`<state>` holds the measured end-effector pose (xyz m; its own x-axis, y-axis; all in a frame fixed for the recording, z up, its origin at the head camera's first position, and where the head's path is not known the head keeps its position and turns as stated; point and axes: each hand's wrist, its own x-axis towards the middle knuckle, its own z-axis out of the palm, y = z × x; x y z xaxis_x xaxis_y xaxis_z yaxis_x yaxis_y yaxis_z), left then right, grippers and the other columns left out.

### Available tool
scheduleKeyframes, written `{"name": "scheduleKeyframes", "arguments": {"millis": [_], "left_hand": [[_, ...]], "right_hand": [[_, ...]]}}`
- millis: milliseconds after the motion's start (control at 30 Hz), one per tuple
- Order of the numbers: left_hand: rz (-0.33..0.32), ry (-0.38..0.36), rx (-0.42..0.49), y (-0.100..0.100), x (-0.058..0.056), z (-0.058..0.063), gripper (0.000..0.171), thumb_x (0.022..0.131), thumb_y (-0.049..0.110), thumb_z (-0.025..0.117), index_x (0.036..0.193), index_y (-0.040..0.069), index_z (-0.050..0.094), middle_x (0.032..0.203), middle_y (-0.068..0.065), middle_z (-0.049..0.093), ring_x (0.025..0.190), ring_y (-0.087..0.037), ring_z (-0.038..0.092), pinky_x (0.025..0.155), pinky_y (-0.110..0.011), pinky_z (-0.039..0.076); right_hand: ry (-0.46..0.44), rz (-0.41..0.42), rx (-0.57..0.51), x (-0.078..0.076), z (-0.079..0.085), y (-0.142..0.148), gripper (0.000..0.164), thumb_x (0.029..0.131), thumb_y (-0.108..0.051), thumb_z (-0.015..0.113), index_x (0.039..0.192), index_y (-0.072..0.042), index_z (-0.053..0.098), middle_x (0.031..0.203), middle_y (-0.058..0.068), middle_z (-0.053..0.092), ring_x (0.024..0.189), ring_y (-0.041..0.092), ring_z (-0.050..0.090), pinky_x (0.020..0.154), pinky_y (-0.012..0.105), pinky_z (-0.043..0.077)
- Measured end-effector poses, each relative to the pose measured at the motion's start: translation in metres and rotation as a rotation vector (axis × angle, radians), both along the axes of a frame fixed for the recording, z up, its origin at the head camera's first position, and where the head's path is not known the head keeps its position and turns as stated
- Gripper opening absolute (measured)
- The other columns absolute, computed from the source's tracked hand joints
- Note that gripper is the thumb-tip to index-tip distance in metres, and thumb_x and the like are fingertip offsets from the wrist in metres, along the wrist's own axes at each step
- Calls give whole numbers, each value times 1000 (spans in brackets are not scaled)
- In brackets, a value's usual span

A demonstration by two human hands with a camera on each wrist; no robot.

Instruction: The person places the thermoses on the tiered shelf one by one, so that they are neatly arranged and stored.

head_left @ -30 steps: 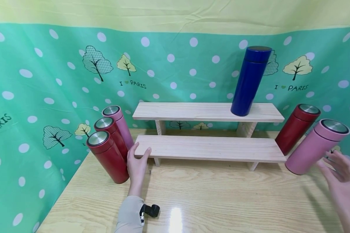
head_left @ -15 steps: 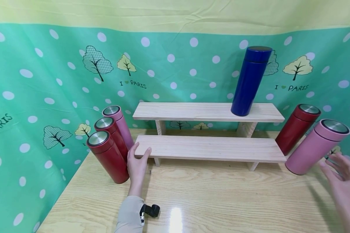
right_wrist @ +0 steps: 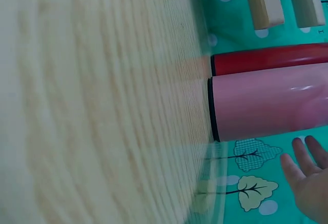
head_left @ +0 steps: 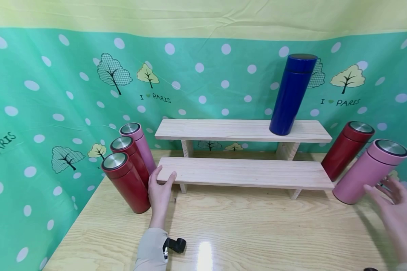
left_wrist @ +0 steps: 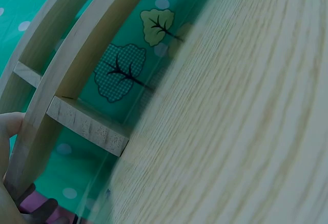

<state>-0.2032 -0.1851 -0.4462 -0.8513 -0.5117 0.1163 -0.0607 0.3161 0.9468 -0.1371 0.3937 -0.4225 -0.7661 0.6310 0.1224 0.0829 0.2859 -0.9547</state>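
My left hand [head_left: 160, 194] grips the left end of a two-tier wooden shelf [head_left: 244, 173] at its lower board, thumb on the front edge. In the left wrist view its fingertips [left_wrist: 43, 211] show at the board's underside. On the right, a pink thermos bottle [head_left: 369, 173] stands on the table. My right hand [head_left: 395, 210] is beside it with fingers spread and loosely bent, the thumb overlapping the bottle's lower side in the head view. In the right wrist view, these fingers [right_wrist: 305, 160] are apart from the pink bottle. Behind it stands a dark red thermos bottle [head_left: 347, 150].
A tall blue thermos bottle [head_left: 293, 94] stands on the upper board's right part. Left of the shelf, two red bottles [head_left: 127, 184] and a pink bottle [head_left: 144, 148] stand in a row close to my left hand. A green dotted curtain [head_left: 203, 82] hangs behind the table [head_left: 251, 229].
My right hand drew slightly away from the pink thermos bottle, then came back left toward it, its thumb now overlapping the bottle. The left hand and the bottles have stayed in place.
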Motion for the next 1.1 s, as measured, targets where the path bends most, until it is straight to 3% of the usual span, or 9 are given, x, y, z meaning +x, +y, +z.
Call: {"name": "scheduleKeyframes", "arguments": {"millis": [133, 200, 300, 367, 733, 1100], "left_hand": [[4, 4, -1, 0, 0, 0, 65, 86, 45, 75, 142, 21, 53, 151, -5, 43, 141, -29, 35, 111, -53, 28], [6, 5, -2, 0, 0, 1, 65, 86, 45, 75, 142, 21, 54, 150, -5, 43, 141, -29, 35, 111, -53, 28], [9, 3, -4, 0, 0, 0, 65, 86, 45, 75, 142, 21, 54, 150, -5, 43, 140, -29, 35, 111, -53, 28], [6, 0, -3, 0, 0, 0, 65, 86, 46, 75, 142, 21, 53, 151, -5, 43, 141, -29, 35, 111, -54, 28], [3, -9, -3, 0, 0, 0, 66, 86, 48, 74, 142, 21, 53, 151, -5, 42, 141, -30, 34, 111, -55, 27], [1, -7, -1, 0, 1, 1, 65, 87, 46, 74, 143, 21, 53, 151, -5, 42, 141, -30, 34, 112, -55, 27]], "right_hand": [[-62, 7, 35, -6, 0, 1, 76, 92, -20, 72, 155, -29, 30, 155, -10, 36, 128, -5, 39, 77, -2, 35], [-102, -6, 52, -9, 0, 0, 78, 92, -26, 71, 156, -30, 27, 159, -7, 30, 135, -1, 35, 88, 2, 35], [-145, -27, 52, -14, 0, -1, 81, 93, -32, 69, 158, -31, 21, 162, -3, 24, 144, 8, 27, 110, 19, 30], [-162, -35, 45, -17, 0, -2, 83, 93, -35, 68, 158, -31, 17, 163, -1, 21, 147, 13, 23, 116, 33, 24], [-166, -31, -21, -26, -1, -6, 88, 92, -38, 69, 159, -29, 13, 164, 1, 17, 149, 16, 19, 119, 39, 17], [-182, -7, -4, -30, -2, -9, 89, 92, -39, 69, 159, -31, 10, 164, 4, 18, 149, 19, 18, 119, 42, 17]]}}
